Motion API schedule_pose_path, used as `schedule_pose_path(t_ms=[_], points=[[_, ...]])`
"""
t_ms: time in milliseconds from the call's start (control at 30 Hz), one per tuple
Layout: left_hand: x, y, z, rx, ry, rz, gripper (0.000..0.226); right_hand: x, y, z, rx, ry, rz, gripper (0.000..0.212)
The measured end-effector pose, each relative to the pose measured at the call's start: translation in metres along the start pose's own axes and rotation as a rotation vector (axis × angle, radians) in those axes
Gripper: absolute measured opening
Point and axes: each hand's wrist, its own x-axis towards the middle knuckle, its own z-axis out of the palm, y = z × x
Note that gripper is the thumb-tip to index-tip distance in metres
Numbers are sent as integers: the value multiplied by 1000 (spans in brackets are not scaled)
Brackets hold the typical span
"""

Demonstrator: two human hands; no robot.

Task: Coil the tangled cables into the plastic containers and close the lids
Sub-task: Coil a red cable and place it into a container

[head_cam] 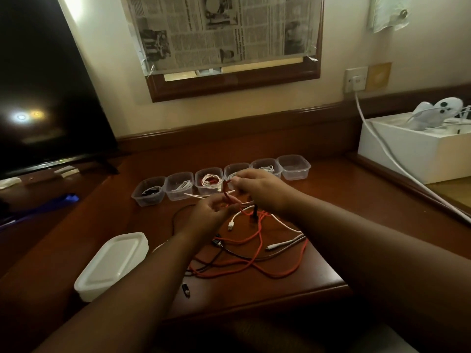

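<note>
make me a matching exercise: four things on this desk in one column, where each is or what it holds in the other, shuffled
Things:
1. stack of white plastic lids
2. far-right clear plastic container
3. far-left clear plastic container
4. red cable

Places or states:
A. holds a dark cable
B. pinched by both the left hand and the right hand
C. near left of the desk
D. looks empty

Pairs: 1-C, 2-D, 3-A, 4-B

We see both hands, left hand (pixel 212 212) and right hand (pixel 257 189), pinching a red cable (pixel 260 247) above the tangle; six open containers (pixel 207 180) behind.
</note>
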Motion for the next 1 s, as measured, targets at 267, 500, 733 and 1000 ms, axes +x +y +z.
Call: schedule_pose_path(t_ms=[267,500,733,1000], points=[[27,-27,23,246,39,-26,11,-3,-5,-28,988,136,22,29],[50,1,12,416,284,226,11,11,26,-43,-560,8,170,46],[71,0,17,266,285,143,14,15,16,-48,-267,244,-154,9],[73,-15,22,191,117,-60,18,12,8,-57,229,373,-256,24]])
